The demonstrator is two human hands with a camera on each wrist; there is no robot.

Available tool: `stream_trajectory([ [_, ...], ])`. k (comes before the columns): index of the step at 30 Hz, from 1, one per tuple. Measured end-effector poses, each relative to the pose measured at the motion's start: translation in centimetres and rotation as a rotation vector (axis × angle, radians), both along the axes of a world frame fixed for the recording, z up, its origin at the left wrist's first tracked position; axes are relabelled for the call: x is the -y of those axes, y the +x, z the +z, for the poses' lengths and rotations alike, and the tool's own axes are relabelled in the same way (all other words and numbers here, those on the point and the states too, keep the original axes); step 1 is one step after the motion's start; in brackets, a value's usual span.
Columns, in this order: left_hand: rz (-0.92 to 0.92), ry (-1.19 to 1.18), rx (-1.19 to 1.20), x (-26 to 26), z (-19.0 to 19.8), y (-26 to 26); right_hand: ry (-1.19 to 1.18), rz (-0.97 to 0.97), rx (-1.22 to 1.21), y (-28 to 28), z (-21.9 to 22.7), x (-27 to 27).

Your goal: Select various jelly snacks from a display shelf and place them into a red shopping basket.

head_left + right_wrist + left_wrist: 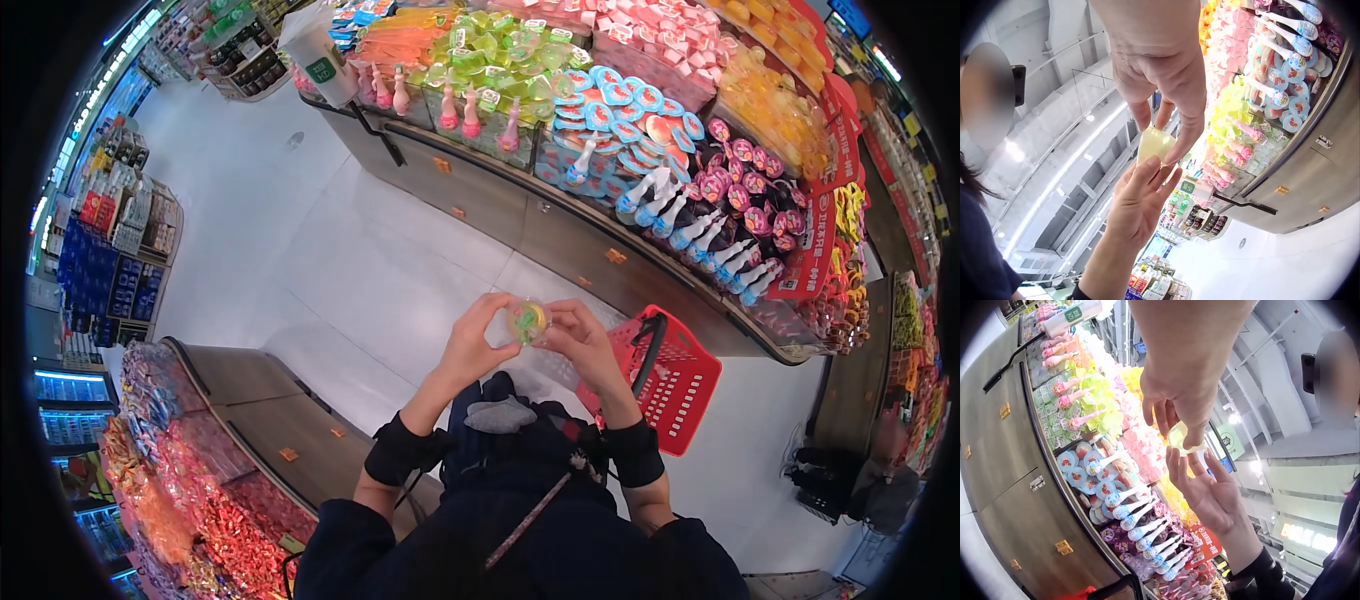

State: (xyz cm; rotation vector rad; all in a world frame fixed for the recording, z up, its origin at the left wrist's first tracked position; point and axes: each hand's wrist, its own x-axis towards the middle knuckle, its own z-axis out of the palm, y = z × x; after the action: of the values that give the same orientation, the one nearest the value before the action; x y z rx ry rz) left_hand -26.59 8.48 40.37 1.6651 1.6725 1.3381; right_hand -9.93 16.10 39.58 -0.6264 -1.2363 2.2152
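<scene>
In front of the body, both hands hold one small jelly cup (pixel 528 321) whose round lid carries a green and yellow print. My left hand (pixel 470 338) pinches it from the left between thumb and fingers. From the other side, the fingers and thumb of my right hand (pixel 583 343) grip its edge. In the right wrist view the cup (pixel 1155 145) shows pale yellow, see-through sides with both hands' fingertips on it. The left wrist view has the same cup (pixel 1178 436) partly hidden behind the left hand's fingers.
A red shopping basket (pixel 690 385) with a black handle is at the right forearm. Ahead runs a long candy counter (pixel 480 215) with bins of jelly cups (pixel 500 50) and scoops (pixel 690 225). Another candy bin (pixel 215 480) stands at lower left.
</scene>
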Motion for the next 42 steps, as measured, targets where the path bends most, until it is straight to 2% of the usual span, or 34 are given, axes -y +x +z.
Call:
stream_trajectory([
  [6, -0.058, 0.013, -0.039, -1.7, 3.0, -2.4, 0.004, -0.030, -0.024, -2.0, 2.7, -1.3],
  [10, -0.115, 0.039, -0.062, -3.8, 5.0, -3.7, 0.093, -0.019, -0.035, -3.1, 4.1, -3.4],
  [13, -0.106, 0.029, 0.005, -5.3, 6.7, -4.2, 0.148, -0.051, -0.097, -3.8, 4.4, -4.7],
  [20, -0.093, 0.013, 0.103, -8.2, 5.8, -5.2, 0.148, -0.064, -0.189, -5.0, 5.3, -8.3],
  [22, -0.094, 0.014, 0.108, -9.3, 5.4, -5.4, 0.178, -0.043, -0.160, -5.0, 5.0, -9.6],
  [23, -0.095, 0.010, 0.116, -9.9, 5.3, -5.5, 0.164, 0.000, -0.221, -4.9, 4.6, -9.9],
  [26, -0.128, -0.066, 0.120, -12.2, 5.8, -5.9, 0.165, -0.025, -0.223, -5.1, 3.6, -12.1],
  [35, -0.135, -0.050, 0.064, -18.5, 5.3, -6.4, 0.092, -0.026, -0.175, -5.5, 2.7, -18.4],
  [42, -0.082, -0.040, 0.081, -22.5, 5.2, -8.3, 0.118, -0.051, -0.167, -8.3, 2.8, -22.3],
])
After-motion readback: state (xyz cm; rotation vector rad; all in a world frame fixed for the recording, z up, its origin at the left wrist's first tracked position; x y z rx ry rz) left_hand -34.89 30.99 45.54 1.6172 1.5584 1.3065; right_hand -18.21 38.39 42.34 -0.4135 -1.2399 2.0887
